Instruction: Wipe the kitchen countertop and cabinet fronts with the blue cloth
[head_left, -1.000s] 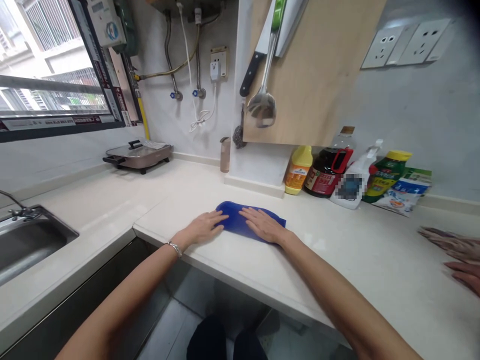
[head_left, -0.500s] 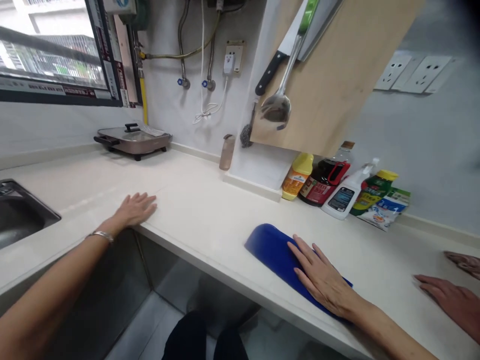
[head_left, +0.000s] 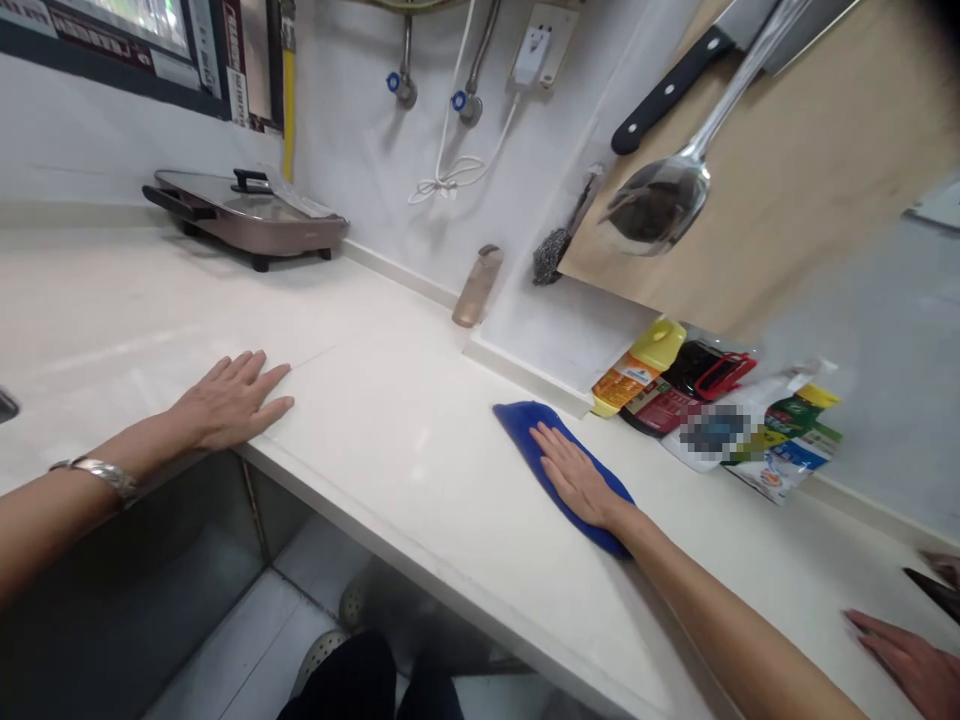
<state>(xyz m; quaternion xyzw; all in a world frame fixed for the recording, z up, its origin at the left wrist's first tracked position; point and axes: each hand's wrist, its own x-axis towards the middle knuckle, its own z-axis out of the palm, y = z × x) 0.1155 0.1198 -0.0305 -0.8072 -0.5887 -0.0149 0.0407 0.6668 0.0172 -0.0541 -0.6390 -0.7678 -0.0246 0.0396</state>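
Observation:
My right hand [head_left: 574, 475] lies flat on a folded blue cloth [head_left: 519, 425], pressing it against the white countertop [head_left: 390, 440]. Its fingers are stretched out and point up and left, and part of the cloth is hidden beneath the palm. Well to the left, my left hand [head_left: 229, 402] rests palm down on the counter near its front edge, close to a thin seam. Its fingers are spread and hold nothing. A silver bracelet [head_left: 105, 474] circles the left wrist.
Behind the cloth stand a yellow bottle [head_left: 637, 365], a dark sauce bottle [head_left: 694, 385], a spray bottle [head_left: 720, 430] and a detergent bag [head_left: 787, 465]. An electric pan [head_left: 247, 222] sits at back left. A cutting board [head_left: 810, 170] overhangs the counter. Another person's hand [head_left: 911, 655] is at right.
My left hand has left the cloth and moved left along the counter. My right hand has slid the cloth right, then back toward the wall. The view has tilted and shifted.

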